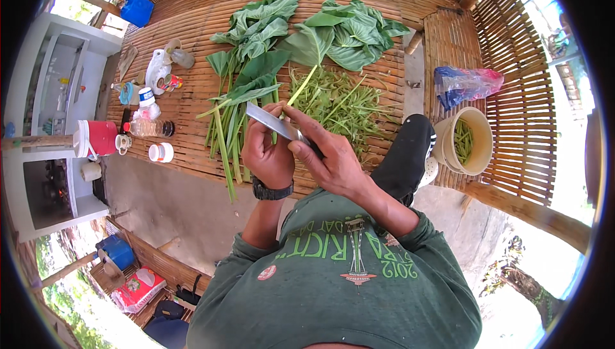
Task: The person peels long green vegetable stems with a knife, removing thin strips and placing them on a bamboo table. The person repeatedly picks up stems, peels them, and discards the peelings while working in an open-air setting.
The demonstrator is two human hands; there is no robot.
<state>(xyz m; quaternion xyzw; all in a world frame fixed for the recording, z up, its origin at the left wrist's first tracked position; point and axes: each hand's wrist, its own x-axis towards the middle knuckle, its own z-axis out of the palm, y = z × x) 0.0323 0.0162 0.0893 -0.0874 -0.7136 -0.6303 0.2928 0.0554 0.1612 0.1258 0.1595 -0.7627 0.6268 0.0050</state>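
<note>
My right hand [331, 160] is closed around a knife, its wide metal blade [272, 121] pointing up and left across my left hand. A pale green stalk [302, 85] rises from between my hands to a broad, taro-like leaf [306, 44] on the table. My left hand [264, 155], with a black watch at the wrist, has its fingers curled at the stalk's lower end, partly behind the blade. Just beyond my right hand lies a heap of thin green peelings [339, 105]. Left of my hands, long leaf stalks [224, 147] lie in a bunch under large leaves [256, 29].
More big leaves [362, 38] cover the far side of the bamboo-slat table [189, 86]. Bottles, a white-lidded jar [161, 152] and a red jug [93, 139] stand at the left. To my right are a cream bucket [443, 152] holding green pieces and a plastic bag [466, 84].
</note>
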